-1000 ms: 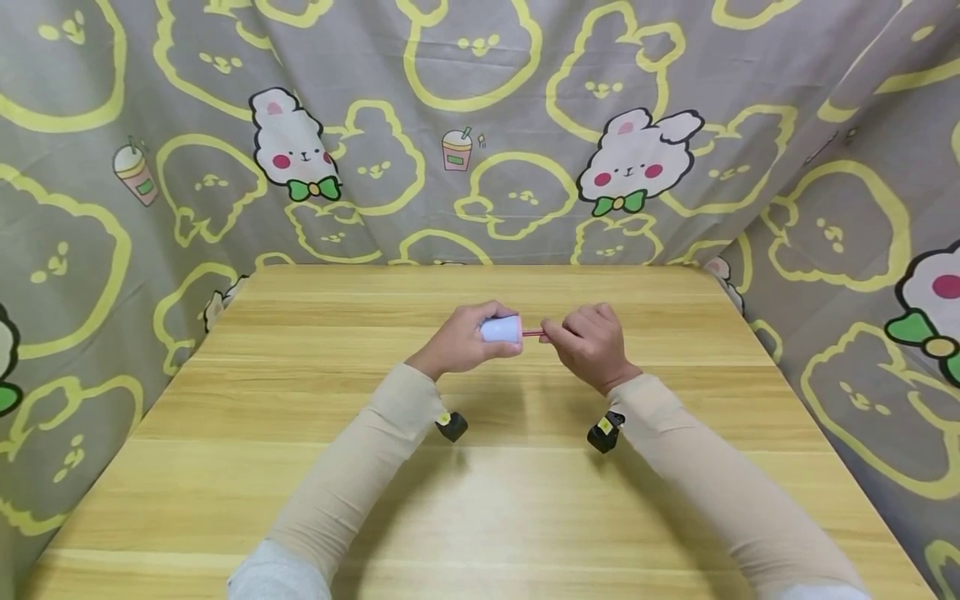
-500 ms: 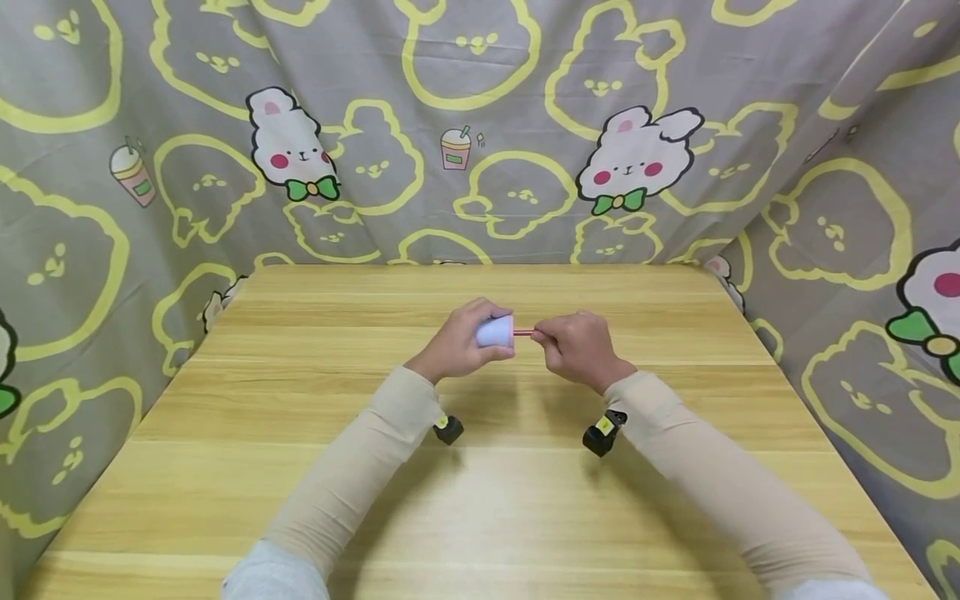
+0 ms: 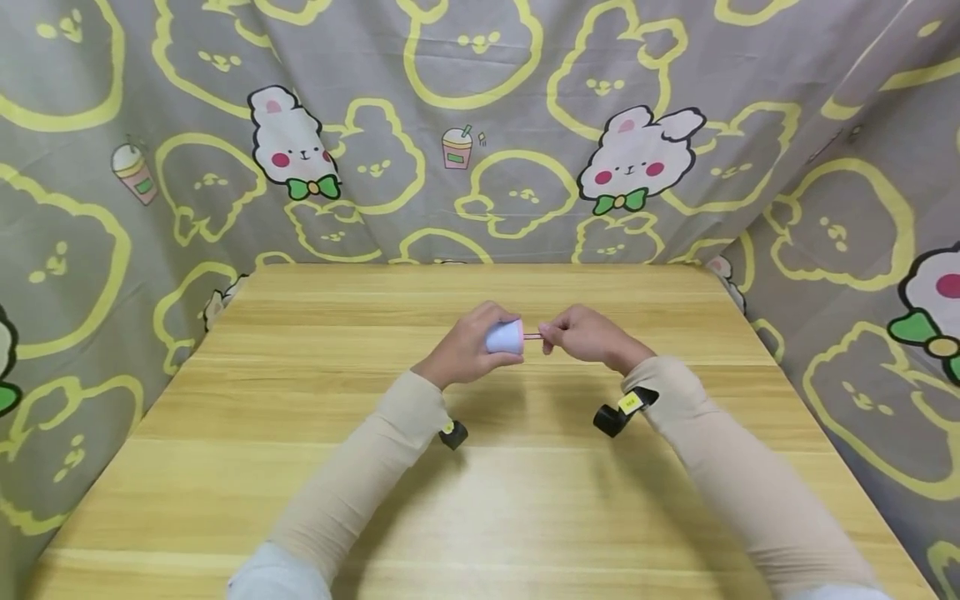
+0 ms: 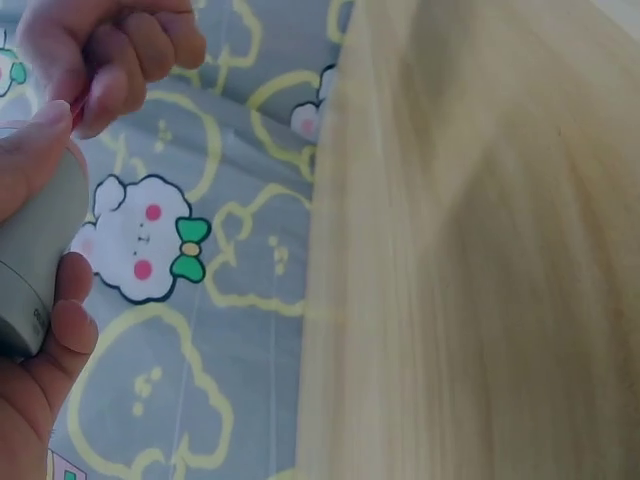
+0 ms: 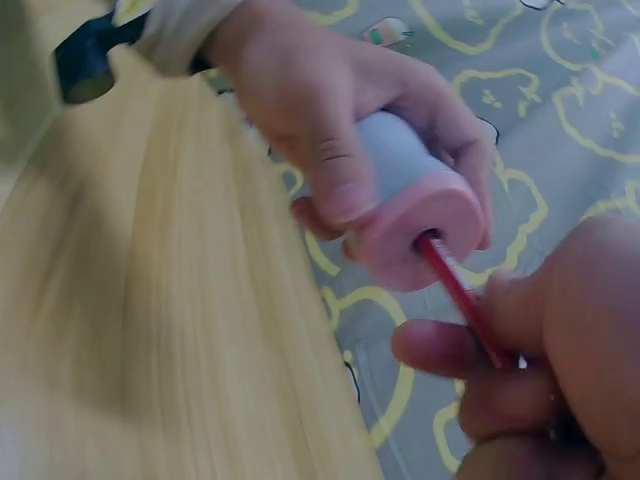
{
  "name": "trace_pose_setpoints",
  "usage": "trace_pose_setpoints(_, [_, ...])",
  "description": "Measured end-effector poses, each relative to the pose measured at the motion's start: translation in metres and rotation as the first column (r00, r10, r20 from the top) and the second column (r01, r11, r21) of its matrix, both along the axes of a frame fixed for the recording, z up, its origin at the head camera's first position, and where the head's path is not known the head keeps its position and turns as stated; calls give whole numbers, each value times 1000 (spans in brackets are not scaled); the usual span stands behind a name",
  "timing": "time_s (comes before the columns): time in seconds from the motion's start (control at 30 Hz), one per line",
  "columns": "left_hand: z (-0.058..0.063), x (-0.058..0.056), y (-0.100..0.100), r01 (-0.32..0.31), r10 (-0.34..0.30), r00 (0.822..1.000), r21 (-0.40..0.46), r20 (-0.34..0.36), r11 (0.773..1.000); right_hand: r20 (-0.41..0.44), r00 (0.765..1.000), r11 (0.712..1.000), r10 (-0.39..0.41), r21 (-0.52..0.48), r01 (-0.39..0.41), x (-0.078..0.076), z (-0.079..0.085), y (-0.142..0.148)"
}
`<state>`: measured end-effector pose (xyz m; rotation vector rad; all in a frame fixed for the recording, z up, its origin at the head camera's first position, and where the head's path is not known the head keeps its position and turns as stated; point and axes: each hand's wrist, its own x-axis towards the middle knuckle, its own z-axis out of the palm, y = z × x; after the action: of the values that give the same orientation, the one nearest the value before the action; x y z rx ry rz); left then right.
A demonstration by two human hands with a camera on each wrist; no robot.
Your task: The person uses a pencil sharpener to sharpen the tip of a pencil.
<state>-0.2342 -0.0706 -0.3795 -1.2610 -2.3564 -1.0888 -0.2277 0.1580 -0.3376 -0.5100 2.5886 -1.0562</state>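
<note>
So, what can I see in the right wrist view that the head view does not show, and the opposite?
Only the right wrist view shows the dark hole in the pink end of what looks like a sharpener.
Only the head view shows the right sleeve and the black camera at that wrist.
Both show the left hand holding the sharpener, the right hand pinching the red pencil, the table and the curtain.
</note>
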Motion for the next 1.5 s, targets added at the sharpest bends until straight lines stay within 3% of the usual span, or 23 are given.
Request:
trace_pose_setpoints(0.07, [2, -1, 0, -21, 21, 999, 1, 27, 1000, -132, 991, 1000, 24, 1, -24, 1, -4, 1])
trace_pose_setpoints(0.13, [4, -1, 0, -33, 34, 998, -3, 50, 999, -265, 964, 999, 28, -11, -32, 2, -9, 3])
trace_pose_setpoints(0.23, [7, -2, 0, -50, 50, 995, -9, 90, 999, -477, 878, 999, 32, -17, -45, 4, -18, 4])
trace_pose_setpoints(0.3, [9, -2, 0, -63, 64, 992, -11, 111, 998, -625, 780, 999, 40, 0, -51, 4, -24, 6])
trace_pose_setpoints(0.33, [10, -2, -1, -70, 71, 990, -13, 124, 997, -699, 713, 998, 52, 21, -52, 4, -28, 6])
trace_pose_setpoints(0.4, [12, -2, -1, -77, 79, 986, -16, 146, 997, -826, 558, 997, 82, 71, -42, 3, -35, 8])
trace_pose_setpoints(0.47, [12, -2, -1, -82, 84, 982, -23, 167, 996, -908, 405, 994, 104, 103, -26, 1, -42, 9])
trace_pose_setpoints(0.57, [13, -1, -1, -81, 84, 976, -23, 199, 996, -966, 227, 992, 122, 118, -31, -2, -50, 9])
trace_pose_setpoints(0.63, [14, 0, 0, -75, 77, 972, -18, 221, 997, -984, 136, 993, 117, 112, -44, -4, -55, 8])
trace_pose_setpoints(0.7, [13, 0, 1, -62, 63, 968, -12, 242, 998, -993, 59, 994, 104, 101, -51, -6, -59, 7])
trace_pose_setpoints(0.73, [13, 1, 1, -57, 58, 966, -11, 250, 998, -995, 28, 994, 98, 96, -49, -7, -60, 6])
trace_pose_setpoints(0.8, [12, 2, 2, -47, 48, 964, -12, 262, 999, -996, -2, 995, 90, 90, -44, -8, -62, 5])
trace_pose_setpoints(0.83, [12, 2, 3, -46, 49, 964, -17, 260, 999, -996, 1, 995, 89, 89, -40, -8, -62, 5])
trace_pose_setpoints(0.87, [11, 2, 3, -48, 52, 965, -22, 256, 999, -995, 23, 995, 96, 95, -37, -7, -62, 4])
trace_pose_setpoints(0.9, [10, 2, 3, -52, 57, 967, -27, 249, 998, -993, 55, 994, 103, 101, -35, -6, -61, 3])
trace_pose_setpoints(0.97, [9, 2, 2, -61, 66, 971, -32, 231, 998, -981, 148, 992, 122, 119, -27, -4, -60, 2])
trace_pose_setpoints(1.03, [8, 1, 1, -66, 72, 975, -35, 212, 997, -953, 271, 991, 136, 136, -16, -1, -56, 0])
trace_pose_setpoints(1.17, [7, 0, 0, -62, 64, 986, -21, 156, 998, -816, 567, 989, 114, 146, 11, 6, -45, -4])
trace_pose_setpoints(1.27, [7, -1, 0, -46, 45, 993, 8, 107, 999, -607, 791, 994, 71, 107, -7, 8, -34, -7])
trace_pose_setpoints(1.33, [7, -1, 0, -33, 31, 996, 23, 80, 999, -441, 896, 998, 49, 60, -25, 8, -27, -8])
trace_pose_setpoints(1.4, [6, -1, 0, -20, 19, 998, 25, 57, 999, -242, 970, 999, 38, -1, -39, 7, -19, -8])
trace_pose_setpoints(1.43, [6, -1, 0, -12, 11, 999, 21, 45, 1000, -139, 990, 999, 31, -31, -35, 6, -15, -8])
trace_pose_setpoints(1.5, [4, -1, 1, 1, -1, 1000, 15, 22, 1000, 46, 999, 997, 17, -73, -14, 5, -8, -5])
